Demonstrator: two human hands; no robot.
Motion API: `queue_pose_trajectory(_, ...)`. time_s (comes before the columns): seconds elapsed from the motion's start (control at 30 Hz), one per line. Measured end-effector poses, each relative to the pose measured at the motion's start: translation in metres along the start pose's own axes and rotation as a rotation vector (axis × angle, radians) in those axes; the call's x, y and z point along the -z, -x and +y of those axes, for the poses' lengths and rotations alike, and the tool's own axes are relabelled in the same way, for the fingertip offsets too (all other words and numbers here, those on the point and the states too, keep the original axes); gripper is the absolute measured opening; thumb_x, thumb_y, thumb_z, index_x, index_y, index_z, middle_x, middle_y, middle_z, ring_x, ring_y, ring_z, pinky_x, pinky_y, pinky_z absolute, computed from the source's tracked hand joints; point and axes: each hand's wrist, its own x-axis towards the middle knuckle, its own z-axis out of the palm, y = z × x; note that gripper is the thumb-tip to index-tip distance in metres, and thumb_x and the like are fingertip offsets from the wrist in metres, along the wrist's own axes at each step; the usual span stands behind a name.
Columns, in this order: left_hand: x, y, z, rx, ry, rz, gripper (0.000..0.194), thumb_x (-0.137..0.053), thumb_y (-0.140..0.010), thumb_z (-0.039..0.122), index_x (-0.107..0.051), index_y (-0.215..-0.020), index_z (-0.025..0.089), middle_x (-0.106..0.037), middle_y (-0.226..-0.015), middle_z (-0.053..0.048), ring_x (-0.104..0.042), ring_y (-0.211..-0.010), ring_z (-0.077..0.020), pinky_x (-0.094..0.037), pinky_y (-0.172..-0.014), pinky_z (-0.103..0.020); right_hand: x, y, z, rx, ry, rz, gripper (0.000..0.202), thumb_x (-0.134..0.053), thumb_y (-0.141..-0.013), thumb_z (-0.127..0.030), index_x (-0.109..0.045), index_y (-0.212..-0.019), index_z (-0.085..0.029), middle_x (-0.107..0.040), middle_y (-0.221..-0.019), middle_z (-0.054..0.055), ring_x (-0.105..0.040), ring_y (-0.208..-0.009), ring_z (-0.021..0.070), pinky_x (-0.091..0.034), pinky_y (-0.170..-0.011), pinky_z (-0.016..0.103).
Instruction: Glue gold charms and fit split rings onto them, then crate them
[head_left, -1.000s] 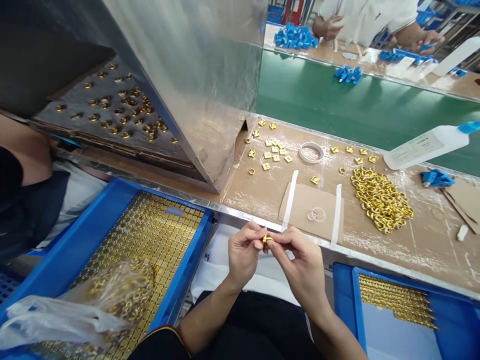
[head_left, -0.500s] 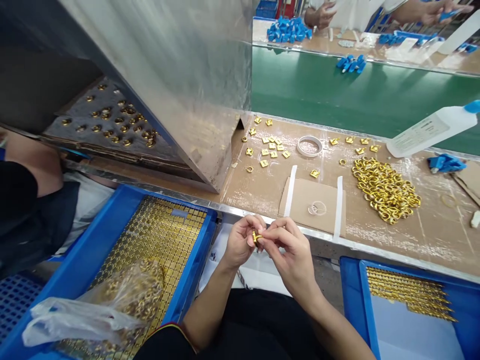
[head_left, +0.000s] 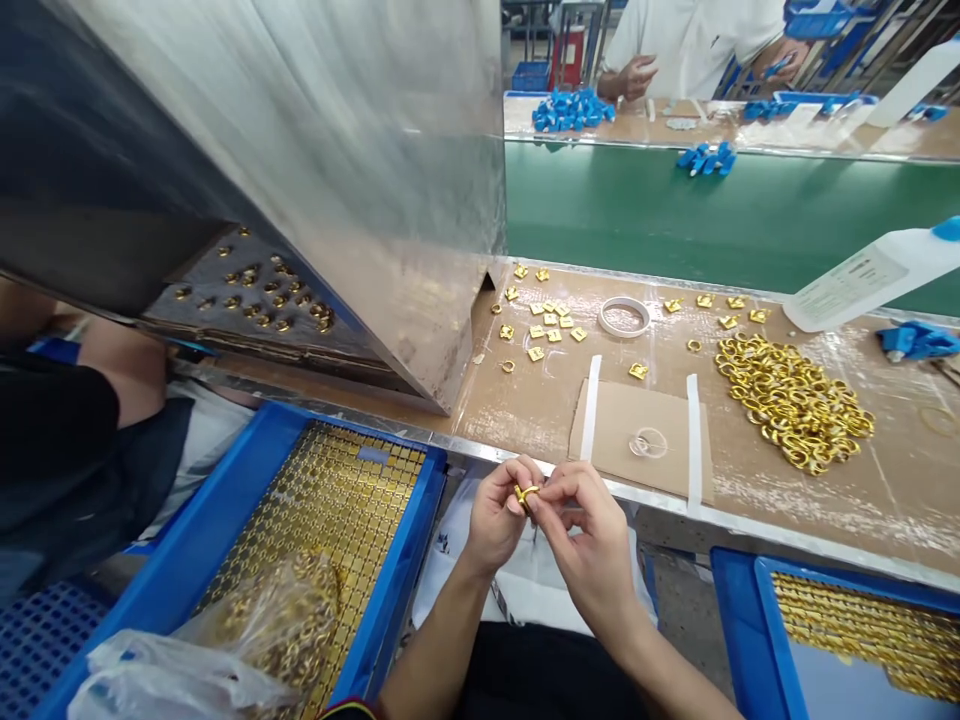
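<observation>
Between my two hands, just off the table's front edge, is a small gold ring. My left hand pinches it from the left with thumb and fingertips. From the right, the thumb and fingers of my right hand close on the same ring. The fingertips hide part of it. Beyond my hands, a taped-down piece of cardboard carries a clear round plastic piece. A large heap of gold rings lies to the right, and small gold square pieces are spread at the back left.
A metal hood stands left, with rings on a dark board beneath it. Blue trays of gold pieces flank my lap. A tape roll, a white bottle and a green belt lie beyond. A co-worker sits opposite.
My view has tilted up and shifted slightly left, so the table sits lower in the picture. The ring has turned between my fingertips, and both hands still hold it. The co-worker's hands have moved.
</observation>
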Motion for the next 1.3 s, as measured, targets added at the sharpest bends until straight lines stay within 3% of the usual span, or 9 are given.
queue_pose_trajectory(0.17,-0.01,0.002,-0.003,0.034,0.078,0.14,0.05,-0.085,-0.067,0.059,-0.059,-0.069,0.017,-0.052,-0.077,0.001,-0.048,-0.068,-0.0118,-0.043,-0.068,-0.025,-0.007,0.0,0.008,0.082,0.05,0.059,0.015,-0.067,-0.091,-0.014,-0.061,-0.08,-0.021,-0.057,-0.074,-0.002,-0.055,-0.061,0.0109,-0.046,-0.051,0.02)
queue_pose_trajectory(0.4,-0.017,0.006,-0.003,0.256,0.297,0.241,0.044,-0.088,-0.068,0.052,-0.064,-0.075,0.016,-0.054,-0.092,-0.001,-0.046,-0.066,-0.0094,-0.042,-0.063,-0.025,-0.01,0.001,0.016,0.075,-0.004,0.031,0.01,-0.063,-0.094,-0.015,-0.061,-0.087,-0.022,-0.062,-0.081,0.0,-0.063,-0.07,0.0128,-0.053,-0.058,0.02)
queue_pose_trajectory(0.5,-0.017,0.006,-0.001,0.331,0.365,0.249,0.042,-0.09,-0.067,0.048,-0.066,-0.079,0.016,-0.057,-0.094,-0.002,-0.046,-0.064,-0.0091,-0.039,-0.058,-0.024,-0.01,0.004,0.019,0.064,-0.039,-0.006,0.007,-0.06,-0.096,-0.016,-0.062,-0.095,-0.022,-0.064,-0.086,0.001,-0.065,-0.074,0.0137,-0.056,-0.061,0.022)
queue_pose_trajectory(0.63,-0.018,0.002,0.003,0.357,0.415,0.25,0.039,-0.091,-0.067,0.045,-0.068,-0.08,0.015,-0.059,-0.091,-0.002,-0.054,-0.074,-0.0125,-0.046,-0.068,-0.026,-0.008,0.007,0.021,0.087,-0.021,-0.008,0.01,-0.062,-0.095,-0.017,-0.062,-0.103,-0.023,-0.065,-0.092,0.002,-0.067,-0.079,0.015,-0.057,-0.064,0.024)
queue_pose_trajectory(0.83,-0.026,0.0,0.014,0.386,0.438,0.221,0.033,-0.09,-0.07,0.039,-0.07,-0.074,0.013,-0.059,-0.081,-0.001,-0.055,-0.074,-0.012,-0.048,-0.074,-0.025,0.0,0.005,0.017,0.098,0.038,0.04,0.013,-0.063,-0.095,-0.018,-0.062,-0.107,-0.023,-0.064,-0.089,0.001,-0.066,-0.073,0.014,-0.056,-0.061,0.023)
queue_pose_trajectory(1.1,-0.036,0.001,0.018,0.407,0.475,0.221,0.031,-0.088,-0.073,0.04,-0.071,-0.073,0.013,-0.059,-0.082,-0.001,-0.055,-0.076,-0.0131,-0.049,-0.077,-0.027,0.007,0.003,0.015,0.114,0.048,0.036,0.008,-0.065,-0.094,-0.015,-0.065,-0.097,-0.022,-0.066,-0.087,0.001,-0.066,-0.076,0.0133,-0.055,-0.063,0.02)
queue_pose_trajectory(1.3,-0.035,0.006,0.011,0.394,0.439,0.238,0.029,-0.089,-0.071,0.04,-0.074,-0.076,0.016,-0.063,-0.088,-0.003,-0.06,-0.082,-0.018,-0.049,-0.094,-0.038,0.007,0.003,0.019,0.112,0.028,0.07,0.005,-0.066,-0.094,-0.018,-0.065,-0.094,-0.022,-0.065,-0.083,0.0,-0.065,-0.073,0.0121,-0.054,-0.065,0.018)
